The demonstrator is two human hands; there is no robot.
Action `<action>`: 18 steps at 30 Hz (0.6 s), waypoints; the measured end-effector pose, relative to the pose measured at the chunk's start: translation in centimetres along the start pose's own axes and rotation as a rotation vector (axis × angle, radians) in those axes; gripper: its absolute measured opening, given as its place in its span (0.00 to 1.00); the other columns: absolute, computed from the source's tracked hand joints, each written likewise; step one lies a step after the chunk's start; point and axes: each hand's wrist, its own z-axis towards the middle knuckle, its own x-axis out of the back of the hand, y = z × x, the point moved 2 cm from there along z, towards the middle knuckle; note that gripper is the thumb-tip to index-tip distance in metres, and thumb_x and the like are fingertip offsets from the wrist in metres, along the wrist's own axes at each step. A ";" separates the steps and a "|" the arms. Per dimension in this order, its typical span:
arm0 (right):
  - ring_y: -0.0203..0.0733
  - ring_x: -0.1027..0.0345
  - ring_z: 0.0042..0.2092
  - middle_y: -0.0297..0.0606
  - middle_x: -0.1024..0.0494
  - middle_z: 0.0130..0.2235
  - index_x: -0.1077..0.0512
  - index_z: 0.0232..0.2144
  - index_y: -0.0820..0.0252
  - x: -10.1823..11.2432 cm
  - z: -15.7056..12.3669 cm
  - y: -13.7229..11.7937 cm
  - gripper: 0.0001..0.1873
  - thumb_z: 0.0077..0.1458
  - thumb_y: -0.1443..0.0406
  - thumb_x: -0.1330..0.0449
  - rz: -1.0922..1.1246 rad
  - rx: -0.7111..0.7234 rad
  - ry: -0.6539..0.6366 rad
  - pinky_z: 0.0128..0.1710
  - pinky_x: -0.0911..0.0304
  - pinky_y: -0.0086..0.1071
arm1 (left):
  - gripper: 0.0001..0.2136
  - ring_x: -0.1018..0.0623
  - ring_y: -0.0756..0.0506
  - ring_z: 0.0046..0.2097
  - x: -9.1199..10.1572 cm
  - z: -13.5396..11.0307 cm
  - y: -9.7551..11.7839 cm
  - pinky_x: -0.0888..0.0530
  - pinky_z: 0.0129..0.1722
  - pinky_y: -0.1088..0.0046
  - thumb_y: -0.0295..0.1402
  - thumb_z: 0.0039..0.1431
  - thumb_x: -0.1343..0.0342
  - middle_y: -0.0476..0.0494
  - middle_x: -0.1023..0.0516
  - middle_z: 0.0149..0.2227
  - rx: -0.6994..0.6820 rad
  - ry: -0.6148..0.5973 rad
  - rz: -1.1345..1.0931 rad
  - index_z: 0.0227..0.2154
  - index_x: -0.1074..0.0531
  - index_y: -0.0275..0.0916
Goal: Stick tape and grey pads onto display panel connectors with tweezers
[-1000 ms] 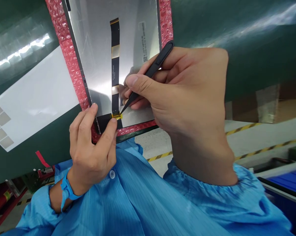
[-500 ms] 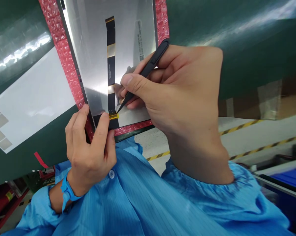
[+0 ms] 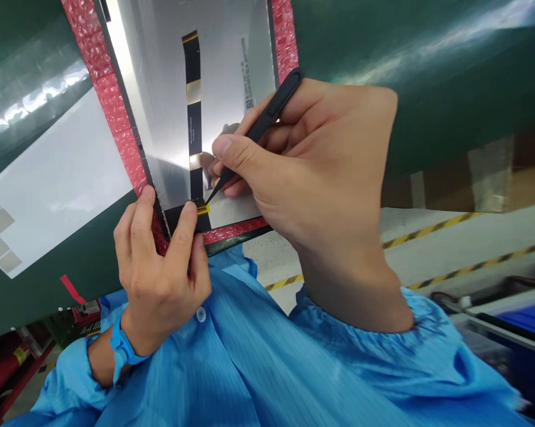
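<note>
Head view. Right hand [image 3: 321, 172]: fingers [image 3: 232, 151] closed around black tweezers [image 3: 261, 126], whose tip touches the yellow tab [image 3: 202, 208] at the near end of the black flex cable [image 3: 191, 112].

The cable lies on the silver panel [image 3: 232, 59], which rests on red bubble wrap [image 3: 111, 112] on the green surface [image 3: 383, 71].

Left hand [image 3: 161, 267]: fingers curled, two tips pressed on the panel's near corner, one just beside the tab. Cannot tell whether it grips underneath.

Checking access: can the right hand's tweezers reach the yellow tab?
Probably yes: the tweezers in the right hand touch the yellow tab; the left thumb, pinching the panel, leaves that tab's end bare.
</note>
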 end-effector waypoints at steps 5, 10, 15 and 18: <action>0.56 0.21 0.33 0.38 0.18 0.32 0.28 0.27 0.45 0.2 -0.1 0.3 0.18 0.58 0.55 0.23 -0.012 0.041 0.042 0.32 0.20 0.53 | 0.20 0.25 0.23 0.65 0.1 0.0 0.1 0.25 0.62 0.39 0.26 0.60 0.33 0.21 0.29 0.65 0.005 -0.018 0.008 0.57 0.19 0.34; 0.51 0.21 0.31 0.37 0.19 0.30 0.26 0.30 0.50 0.6 0.4 1.8 0.15 0.60 0.61 0.23 0.178 0.083 0.071 0.25 0.23 0.43 | 0.21 0.27 0.24 0.66 0.1 -0.1 -0.2 0.26 0.64 0.40 0.26 0.63 0.35 0.23 0.30 0.66 -0.025 -0.040 0.027 0.59 0.21 0.35; 0.45 0.21 0.29 0.33 0.20 0.29 0.26 0.31 0.53 0.6 0.4 2.2 0.13 0.64 0.62 0.26 0.264 0.122 0.072 0.23 0.26 0.36 | 0.21 0.32 0.26 0.69 0.0 0.0 -0.1 0.28 0.66 0.42 0.24 0.68 0.40 0.25 0.31 0.67 -0.112 -0.104 0.081 0.63 0.25 0.37; 0.42 0.22 0.28 0.31 0.20 0.28 0.27 0.31 0.54 0.4 0.2 2.2 0.13 0.65 0.64 0.28 0.274 0.170 0.087 0.22 0.28 0.32 | 0.22 0.35 0.24 0.71 0.1 0.2 0.2 0.32 0.68 0.40 0.25 0.70 0.41 0.26 0.31 0.69 -0.103 -0.160 0.121 0.65 0.27 0.40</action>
